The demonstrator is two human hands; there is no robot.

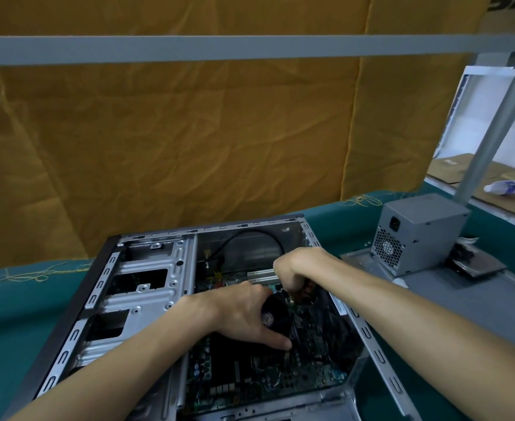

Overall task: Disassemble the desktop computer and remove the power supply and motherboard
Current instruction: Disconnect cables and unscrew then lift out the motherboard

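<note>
Motherboard [280,375]: labels perhaps unreadable.

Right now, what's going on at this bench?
A person is stripping an open desktop case lying on its side on a green cloth. The power supply is already out, standing on a grey panel to the right. The motherboard is still in the case. The left hand grips the black CPU fan; the right hand holds what looks like a screwdriver handle just beyond it.
</note>
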